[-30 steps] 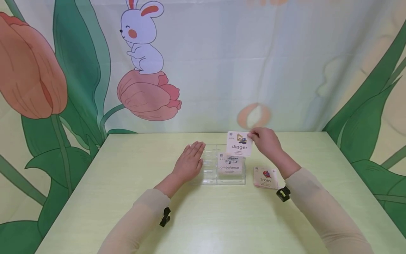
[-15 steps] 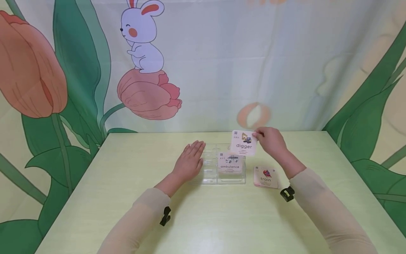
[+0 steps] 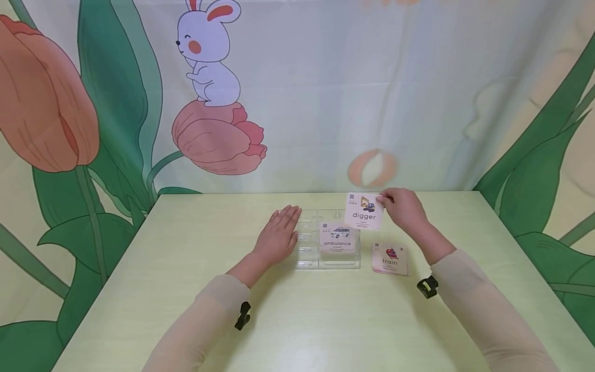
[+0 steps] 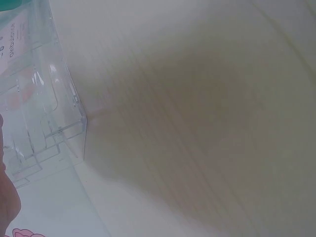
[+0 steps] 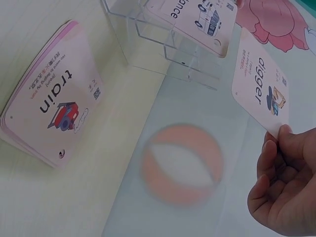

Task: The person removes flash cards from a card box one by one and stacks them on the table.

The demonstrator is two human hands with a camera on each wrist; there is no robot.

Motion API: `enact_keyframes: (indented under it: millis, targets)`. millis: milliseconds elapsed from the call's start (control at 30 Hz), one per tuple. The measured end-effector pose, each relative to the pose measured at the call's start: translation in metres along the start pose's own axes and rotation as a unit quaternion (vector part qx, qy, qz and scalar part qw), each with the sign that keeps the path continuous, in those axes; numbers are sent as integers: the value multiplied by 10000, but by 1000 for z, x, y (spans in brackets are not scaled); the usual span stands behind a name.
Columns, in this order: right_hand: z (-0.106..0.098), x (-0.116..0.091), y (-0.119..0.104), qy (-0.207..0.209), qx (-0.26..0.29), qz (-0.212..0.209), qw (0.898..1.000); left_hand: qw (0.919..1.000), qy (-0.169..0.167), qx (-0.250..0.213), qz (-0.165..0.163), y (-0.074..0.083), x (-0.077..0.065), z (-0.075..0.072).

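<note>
My right hand (image 3: 405, 209) pinches the upper right corner of a flashcard that reads "digger" (image 3: 364, 212), held up above the right side of a clear stepped acrylic rack (image 3: 339, 264). In the right wrist view, thumb and forefinger grip the digger card (image 5: 261, 84) at one corner. A flashcard reading "ambulance" (image 3: 338, 238) stands in the rack's right half, below and left of the digger card. My left hand (image 3: 277, 235) lies with straight fingers along the rack's left side. The left wrist view catches only a sliver of that hand (image 4: 7, 197) beside the rack (image 4: 54, 103).
A stack of flashcards topped by "train" (image 3: 390, 259) lies on the table (image 3: 307, 320), right of the rack. Behind the table's far edge hangs a curtain (image 3: 307, 103) printed with a rabbit and tulips.
My right hand has moved a little to the right with the digger card, uncovering more of the ambulance card. The left hand stays at the rack.
</note>
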State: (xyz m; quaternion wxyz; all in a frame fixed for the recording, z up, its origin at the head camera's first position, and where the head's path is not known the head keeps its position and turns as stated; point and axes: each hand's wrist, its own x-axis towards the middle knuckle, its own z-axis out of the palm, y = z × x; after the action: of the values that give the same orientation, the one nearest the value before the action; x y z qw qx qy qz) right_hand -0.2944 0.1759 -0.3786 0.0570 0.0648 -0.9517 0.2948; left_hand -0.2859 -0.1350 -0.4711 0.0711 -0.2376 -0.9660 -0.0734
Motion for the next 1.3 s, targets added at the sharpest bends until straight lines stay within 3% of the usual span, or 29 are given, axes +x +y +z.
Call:
enact_keyframes:
  millis: [533,1300]
  targets:
    - [-7,-7,16,90,-47,20,9999,10000,12,26,-2,0,1,0]
    - [-5,-25,51,-208,180,542,9981,9999,146,-9,15,0,-1,3]
